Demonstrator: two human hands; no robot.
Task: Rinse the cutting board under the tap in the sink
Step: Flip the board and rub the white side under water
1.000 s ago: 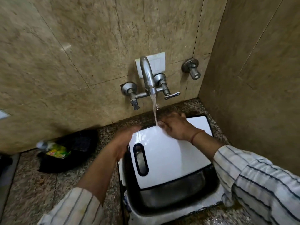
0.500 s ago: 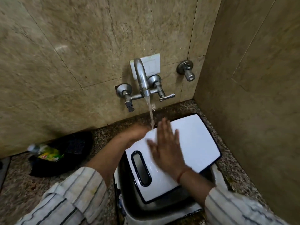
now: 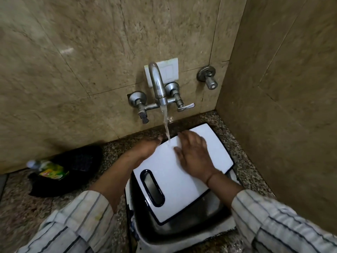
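Board: white rectangular plastic cutting board (image 3: 175,181) with a dark blue rim and an oval handle slot, lying tilted across the sink, its far edge under the water.
Sink: dark steel sink (image 3: 206,212) set in the tabletop, largely covered by the board.
Tap: curved chrome wall tap (image 3: 158,84) with 2 side handles, running; a thin water stream (image 3: 166,126) lands on the board's far edge between the 2 hands.
Right hand: right hand (image 3: 195,157) flat on the board's top face, fingers straight and spread wide, slightly blurred.
Left hand: left hand (image 3: 145,148) against the board's far left edge; its fingers are hidden below, so I cannot tell their hold.
Tabletop: speckled brown granite tabletop (image 3: 16,203); a black cloth bundle (image 3: 80,161) at left, with a green-labelled plastic bottle (image 3: 52,171) lying against it.
Sleeves: pale striped sleeves (image 3: 82,216) on both forearms.
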